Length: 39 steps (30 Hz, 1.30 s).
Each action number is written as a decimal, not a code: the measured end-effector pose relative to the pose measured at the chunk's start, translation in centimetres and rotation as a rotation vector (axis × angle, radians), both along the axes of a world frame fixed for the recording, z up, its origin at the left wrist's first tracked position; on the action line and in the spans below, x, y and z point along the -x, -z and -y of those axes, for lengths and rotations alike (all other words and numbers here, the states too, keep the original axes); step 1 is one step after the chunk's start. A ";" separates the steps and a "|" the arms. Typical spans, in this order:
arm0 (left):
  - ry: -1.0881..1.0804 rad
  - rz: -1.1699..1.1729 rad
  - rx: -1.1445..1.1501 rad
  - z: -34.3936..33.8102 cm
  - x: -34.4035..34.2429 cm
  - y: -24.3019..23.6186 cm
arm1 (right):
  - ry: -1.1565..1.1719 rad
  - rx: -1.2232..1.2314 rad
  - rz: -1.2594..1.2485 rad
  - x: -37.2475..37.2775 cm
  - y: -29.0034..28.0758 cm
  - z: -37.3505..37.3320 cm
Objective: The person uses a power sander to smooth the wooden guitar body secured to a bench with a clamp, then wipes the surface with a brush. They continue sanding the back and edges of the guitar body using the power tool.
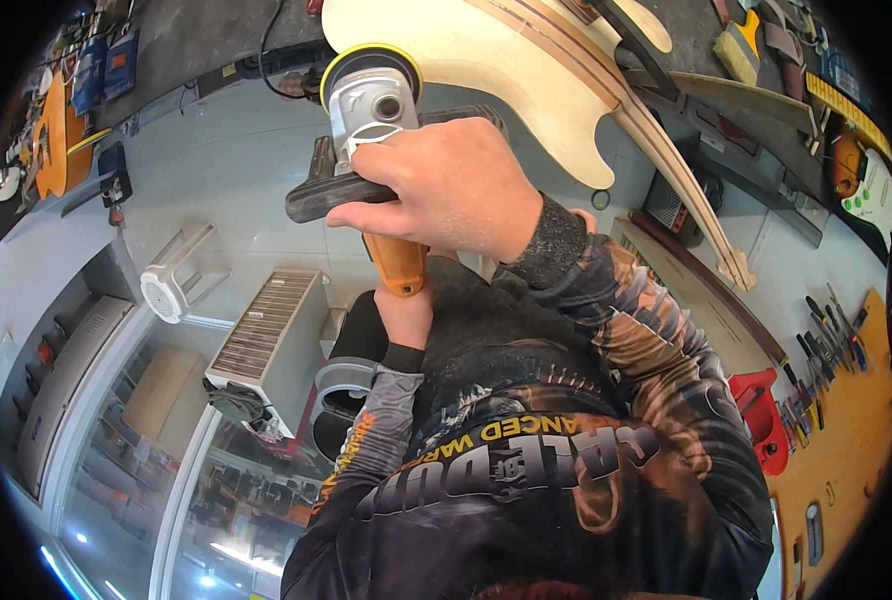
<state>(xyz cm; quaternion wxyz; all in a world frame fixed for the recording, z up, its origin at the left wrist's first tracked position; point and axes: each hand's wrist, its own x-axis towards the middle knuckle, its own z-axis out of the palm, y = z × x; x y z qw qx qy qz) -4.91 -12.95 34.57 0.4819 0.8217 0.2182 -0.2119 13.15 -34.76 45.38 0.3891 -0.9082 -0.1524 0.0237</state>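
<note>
An angle grinder (398,262) with an orange body, a grey metal head and a yellow-rimmed round disc (406,57) is in both my hands. My right hand (456,190) is closed around its black side handle (338,196), with pale dust on the skin and cuff. Lower down, my left hand (406,312) wraps the rear end of the orange body; its fingers are mostly hidden. The disc is tilted at the left edge of a pale wooden guitar body (511,75), overlapping it in view; whether they touch I cannot tell. A striped neck (671,165) runs from the body toward the right.
The guitar lies over a dark workbench (196,45). A yellow-handled brush (739,50) is at the far right. Hand tools (834,330) hang on a wooden board (846,440) beside a red bin (761,420). To the left stand a white stool (169,290) and a slatted cabinet (266,330).
</note>
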 end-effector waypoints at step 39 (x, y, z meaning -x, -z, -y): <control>-0.030 0.011 0.036 -0.1 -0.1 -0.3 | 0.009 -0.009 0.044 -0.4 0.2 -0.4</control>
